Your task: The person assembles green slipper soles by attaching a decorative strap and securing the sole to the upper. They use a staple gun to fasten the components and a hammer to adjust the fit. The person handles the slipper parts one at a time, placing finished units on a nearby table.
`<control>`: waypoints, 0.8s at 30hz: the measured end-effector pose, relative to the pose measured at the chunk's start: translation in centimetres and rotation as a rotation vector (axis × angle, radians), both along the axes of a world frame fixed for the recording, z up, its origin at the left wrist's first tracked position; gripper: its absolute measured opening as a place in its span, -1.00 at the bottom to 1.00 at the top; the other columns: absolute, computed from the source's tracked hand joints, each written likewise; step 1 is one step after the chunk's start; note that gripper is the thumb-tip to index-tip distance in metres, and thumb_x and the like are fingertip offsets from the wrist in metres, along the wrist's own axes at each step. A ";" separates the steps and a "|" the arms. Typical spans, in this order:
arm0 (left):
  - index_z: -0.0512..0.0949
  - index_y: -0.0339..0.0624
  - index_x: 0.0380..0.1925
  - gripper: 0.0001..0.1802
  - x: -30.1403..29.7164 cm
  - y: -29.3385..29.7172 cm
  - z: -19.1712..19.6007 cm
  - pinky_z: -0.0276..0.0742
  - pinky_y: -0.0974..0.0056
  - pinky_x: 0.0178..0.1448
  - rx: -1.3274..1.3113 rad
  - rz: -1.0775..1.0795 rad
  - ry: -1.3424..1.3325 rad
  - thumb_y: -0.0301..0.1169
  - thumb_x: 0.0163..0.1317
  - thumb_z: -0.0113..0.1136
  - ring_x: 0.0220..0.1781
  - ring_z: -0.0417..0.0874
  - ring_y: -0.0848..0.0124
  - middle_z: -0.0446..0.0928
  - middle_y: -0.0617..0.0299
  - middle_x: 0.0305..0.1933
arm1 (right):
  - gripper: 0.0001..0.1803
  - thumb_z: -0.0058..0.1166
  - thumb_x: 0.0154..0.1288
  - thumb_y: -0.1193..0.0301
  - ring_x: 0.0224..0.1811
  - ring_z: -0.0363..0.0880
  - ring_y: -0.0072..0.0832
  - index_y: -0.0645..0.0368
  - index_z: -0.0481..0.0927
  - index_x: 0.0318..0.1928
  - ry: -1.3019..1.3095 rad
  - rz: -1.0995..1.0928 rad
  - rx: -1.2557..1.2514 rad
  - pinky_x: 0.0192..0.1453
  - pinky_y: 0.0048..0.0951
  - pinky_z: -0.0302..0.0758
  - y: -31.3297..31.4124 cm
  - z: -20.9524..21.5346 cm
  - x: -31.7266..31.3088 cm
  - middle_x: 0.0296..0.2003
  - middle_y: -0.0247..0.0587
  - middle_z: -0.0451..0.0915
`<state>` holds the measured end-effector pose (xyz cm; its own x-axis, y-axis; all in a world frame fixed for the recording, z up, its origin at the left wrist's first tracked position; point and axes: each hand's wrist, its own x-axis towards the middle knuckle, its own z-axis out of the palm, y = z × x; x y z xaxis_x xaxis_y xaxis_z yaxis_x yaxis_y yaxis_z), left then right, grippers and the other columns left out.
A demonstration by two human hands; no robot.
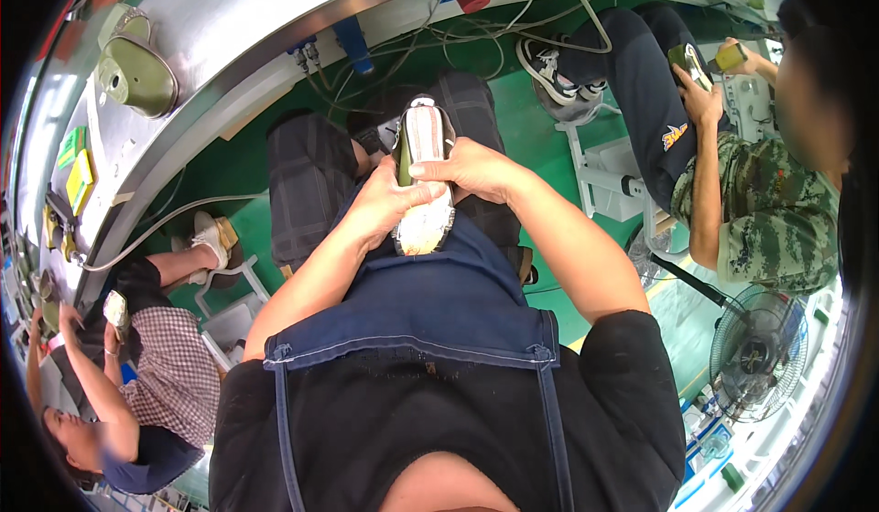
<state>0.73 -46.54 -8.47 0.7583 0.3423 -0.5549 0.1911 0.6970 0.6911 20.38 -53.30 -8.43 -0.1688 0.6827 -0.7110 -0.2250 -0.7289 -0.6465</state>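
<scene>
Both my hands hold one shoe [423,146] over my lap, sole side up, with a pale rough sole and an olive-green upper edge. My left hand [383,208] wraps the shoe's near end from the left. My right hand [472,169] grips its middle from the right, fingers across the sole. I sit in a dark blue apron [439,301] over checked trousers.
A long steel workbench [211,45] curves across the top left with an olive shoe last [137,72] on it. A seated person in camouflage [760,210] at right handles a shoe. Another person [137,375] sits at lower left. A floor fan [755,352] stands at right.
</scene>
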 end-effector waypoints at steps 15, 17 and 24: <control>0.19 -0.46 0.31 -0.15 -0.1 -0.7 -1.3 0.71 0.13 0.20 -0.001 0.110 0.077 -0.32 0.23 0.55 0.13 0.73 0.17 0.57 -0.13 0.12 | -0.29 0.40 0.35 0.02 -0.09 0.83 -0.16 0.50 0.65 0.14 -0.089 0.002 -0.003 -0.12 -0.10 0.82 -0.1 -0.5 -0.8 -0.09 0.14 0.77; 0.19 -0.44 0.34 -0.14 -0.2 -0.9 -1.9 0.70 0.13 0.22 -0.028 0.143 0.042 -0.33 0.23 0.55 0.14 0.73 0.18 0.57 -0.11 0.14 | -0.31 0.38 0.37 0.03 -0.14 0.83 -0.17 0.52 0.66 0.11 -0.135 0.006 0.019 -0.17 -0.13 0.82 0.1 0.1 -0.9 -0.12 0.15 0.77; 0.10 -0.61 0.28 -0.06 -0.2 -0.9 -3.4 0.68 0.16 0.21 0.002 0.147 0.002 -0.33 0.21 0.58 0.16 0.70 0.15 0.54 -0.22 0.14 | -0.38 0.15 0.54 -0.03 -0.15 0.82 -0.24 0.42 0.76 -0.16 -0.583 0.675 -0.065 -0.05 -0.26 0.72 3.9 6.1 2.0 -0.27 0.08 0.80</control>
<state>0.53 -47.47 -11.92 0.6988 0.4508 -0.5554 0.0882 0.7161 0.6923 22.42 -49.35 -2.35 -0.1195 0.5243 -0.8431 0.6167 -0.6263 -0.4769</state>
